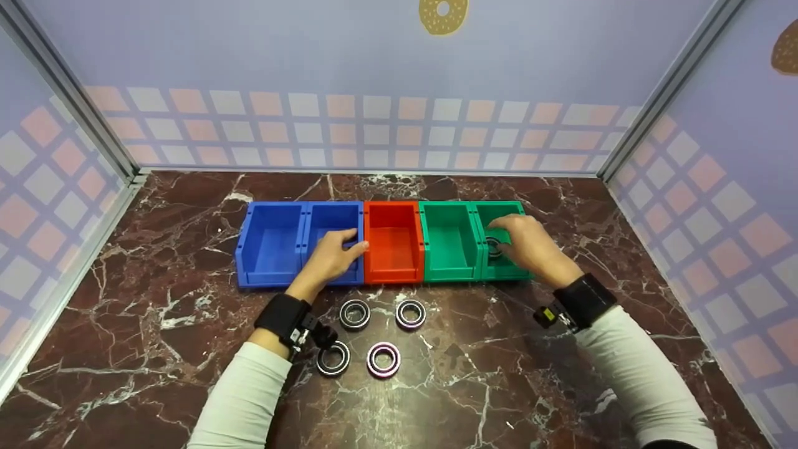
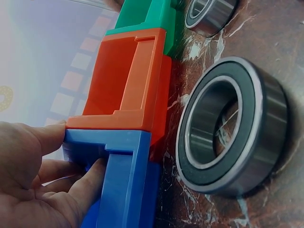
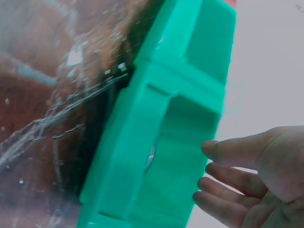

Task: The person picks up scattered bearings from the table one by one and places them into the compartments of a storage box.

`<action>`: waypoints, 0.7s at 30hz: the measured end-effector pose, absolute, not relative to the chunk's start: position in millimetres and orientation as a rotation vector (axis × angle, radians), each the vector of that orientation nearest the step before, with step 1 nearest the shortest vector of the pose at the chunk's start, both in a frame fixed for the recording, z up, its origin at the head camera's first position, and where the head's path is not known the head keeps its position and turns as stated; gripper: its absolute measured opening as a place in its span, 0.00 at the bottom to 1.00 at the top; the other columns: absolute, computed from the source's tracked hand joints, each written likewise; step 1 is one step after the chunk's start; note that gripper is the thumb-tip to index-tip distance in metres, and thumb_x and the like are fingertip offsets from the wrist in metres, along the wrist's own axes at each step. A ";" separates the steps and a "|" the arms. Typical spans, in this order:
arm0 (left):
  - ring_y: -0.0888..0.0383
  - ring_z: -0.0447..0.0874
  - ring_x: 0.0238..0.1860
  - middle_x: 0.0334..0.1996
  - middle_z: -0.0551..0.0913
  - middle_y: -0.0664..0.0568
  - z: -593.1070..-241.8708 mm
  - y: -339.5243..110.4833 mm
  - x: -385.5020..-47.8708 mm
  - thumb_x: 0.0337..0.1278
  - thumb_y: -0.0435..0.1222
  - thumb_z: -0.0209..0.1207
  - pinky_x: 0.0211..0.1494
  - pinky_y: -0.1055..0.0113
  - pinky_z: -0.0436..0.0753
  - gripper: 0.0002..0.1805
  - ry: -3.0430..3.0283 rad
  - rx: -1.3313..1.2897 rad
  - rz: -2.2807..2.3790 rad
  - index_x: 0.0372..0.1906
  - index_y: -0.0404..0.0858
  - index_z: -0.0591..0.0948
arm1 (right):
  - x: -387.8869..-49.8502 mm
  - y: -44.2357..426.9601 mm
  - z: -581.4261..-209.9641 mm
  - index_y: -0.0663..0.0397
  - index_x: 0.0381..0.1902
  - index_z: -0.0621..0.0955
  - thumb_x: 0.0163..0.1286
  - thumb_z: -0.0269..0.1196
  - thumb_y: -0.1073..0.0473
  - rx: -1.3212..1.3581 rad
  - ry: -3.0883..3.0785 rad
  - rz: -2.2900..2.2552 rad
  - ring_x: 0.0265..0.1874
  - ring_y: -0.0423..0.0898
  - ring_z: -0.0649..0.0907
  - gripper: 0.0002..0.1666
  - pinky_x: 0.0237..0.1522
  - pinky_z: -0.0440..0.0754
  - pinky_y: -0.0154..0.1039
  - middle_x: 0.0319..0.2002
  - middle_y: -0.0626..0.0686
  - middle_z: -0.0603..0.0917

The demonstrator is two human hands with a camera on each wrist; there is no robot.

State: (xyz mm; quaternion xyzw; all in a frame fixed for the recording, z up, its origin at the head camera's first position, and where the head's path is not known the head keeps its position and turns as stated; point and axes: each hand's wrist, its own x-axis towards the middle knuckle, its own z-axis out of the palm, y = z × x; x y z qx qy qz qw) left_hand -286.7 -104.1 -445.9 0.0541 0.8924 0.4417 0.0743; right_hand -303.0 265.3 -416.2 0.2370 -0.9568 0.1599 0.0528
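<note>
In the head view my left hand reaches into the right-hand blue bin. The left wrist view shows this hand with its thumb at the rim beside the red bin and its fingers partly inside the blue bin; no object shows in it. My right hand is over the rightmost green bin, where a bearing lies, partly covered. Seen from the right wrist, that hand has spread, slightly bent fingers and holds nothing visible; the bearing's edge shows inside.
Nearer than the bin row, two dark bearings and two purple-edged bearings lie on the marble-patterned table. Another blue bin and green bin complete the row. Panels stand behind and at both sides.
</note>
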 end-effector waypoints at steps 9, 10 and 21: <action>0.40 0.61 0.75 0.72 0.66 0.35 -447.6 -104.7 -286.0 0.71 0.43 0.55 0.79 0.50 0.61 0.32 2.701 0.191 1.319 0.71 0.28 0.65 | -280.1 257.5 -401.6 0.63 0.54 0.82 0.62 0.68 0.69 0.769 -2.824 0.467 0.55 0.60 0.82 0.21 0.58 0.81 0.53 0.53 0.63 0.84; 0.41 0.61 0.75 0.72 0.66 0.35 -447.9 -105.0 -286.1 0.71 0.43 0.55 0.79 0.50 0.61 0.32 2.700 0.191 1.319 0.71 0.28 0.65 | -278.3 256.0 -400.8 0.63 0.54 0.82 0.62 0.69 0.68 0.786 -2.812 0.472 0.55 0.60 0.82 0.21 0.58 0.81 0.52 0.53 0.63 0.84; 0.43 0.59 0.76 0.73 0.65 0.37 -447.1 -104.6 -287.2 0.71 0.43 0.55 0.80 0.52 0.60 0.33 2.673 0.168 1.343 0.72 0.30 0.64 | -258.7 224.9 -396.7 0.58 0.53 0.83 0.60 0.72 0.63 0.976 -2.692 0.534 0.53 0.54 0.84 0.22 0.57 0.82 0.50 0.51 0.57 0.87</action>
